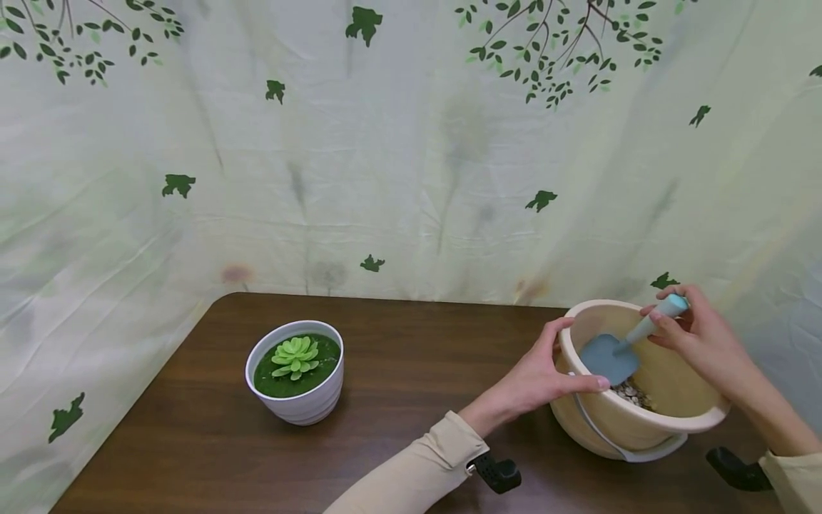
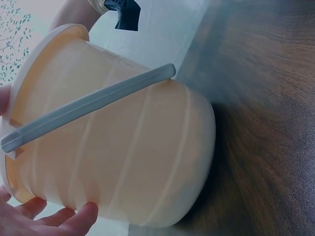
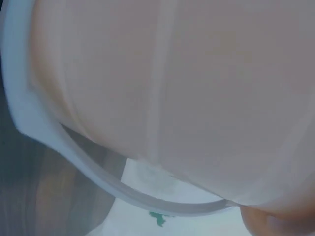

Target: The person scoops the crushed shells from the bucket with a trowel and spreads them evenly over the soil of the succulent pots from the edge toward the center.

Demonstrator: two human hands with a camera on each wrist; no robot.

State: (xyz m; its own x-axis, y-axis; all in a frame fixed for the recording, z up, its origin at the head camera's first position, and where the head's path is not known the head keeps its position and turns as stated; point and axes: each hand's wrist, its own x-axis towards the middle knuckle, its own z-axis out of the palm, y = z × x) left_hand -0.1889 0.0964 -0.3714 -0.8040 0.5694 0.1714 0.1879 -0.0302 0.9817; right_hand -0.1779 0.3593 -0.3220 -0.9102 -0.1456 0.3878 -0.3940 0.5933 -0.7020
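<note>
A cream bucket (image 1: 594,427) stands at the right of the table, its grey handle (image 2: 93,102) hanging down against the side. With thumb and fingers spread around its left rim and wall, my left hand (image 1: 539,375) grips it. A small blue toy shovel (image 1: 610,358) is tilted inside the bucket, blade down and to the left. My right hand (image 1: 706,346) holds the shovel by its pale blue handle, above the bucket's right side. Small mixed pebbles (image 1: 632,396) show at the bottom, partly hidden by the rim and blade. The right wrist view shows mostly the bucket's wall (image 3: 197,98).
On the left of the brown wooden table (image 1: 411,364) stands a white ridged pot (image 1: 305,410) with a green succulent (image 1: 295,357). A leaf-printed cloth (image 1: 411,157) hangs behind the table and along its left side.
</note>
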